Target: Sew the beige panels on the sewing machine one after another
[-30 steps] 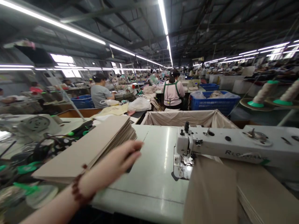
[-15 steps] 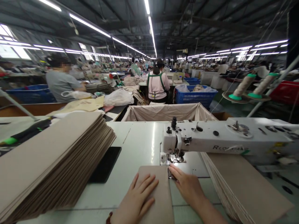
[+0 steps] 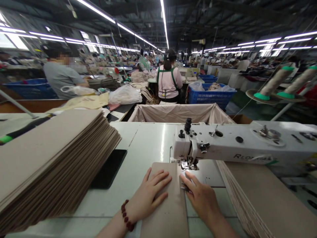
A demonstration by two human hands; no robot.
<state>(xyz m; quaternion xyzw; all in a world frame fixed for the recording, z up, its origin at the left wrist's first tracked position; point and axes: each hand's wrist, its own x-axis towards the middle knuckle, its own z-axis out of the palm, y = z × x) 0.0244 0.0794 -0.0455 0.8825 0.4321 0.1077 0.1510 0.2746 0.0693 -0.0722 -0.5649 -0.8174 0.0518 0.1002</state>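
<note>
A beige fabric panel [image 3: 164, 211] lies flat on the sewing table, its far end close to the presser foot [image 3: 189, 163] of a white sewing machine [image 3: 223, 140]. My left hand [image 3: 151, 195] rests on the panel, palm down with the fingers spread. Beside the panel's right edge, just in front of the presser foot, is my right hand [image 3: 200, 198], its fingers bent and drawn together. A small metal tool [image 3: 183, 187], perhaps thread snips, shows under those fingers; most of it is hidden.
At left stands a tall stack of beige panels [image 3: 61, 158], with a black phone-like slab [image 3: 109, 170] beside it. More panels [image 3: 262, 195] lie under the machine arm. Behind the table is a cloth-lined bin [image 3: 170, 112]. Thread cones [image 3: 277, 82] stand at right. Co-workers sit farther off.
The panel has slid forward, its far end now nearer the presser foot. My left hand has moved forward with it. My right hand stays near the foot; the view has shifted slightly.
</note>
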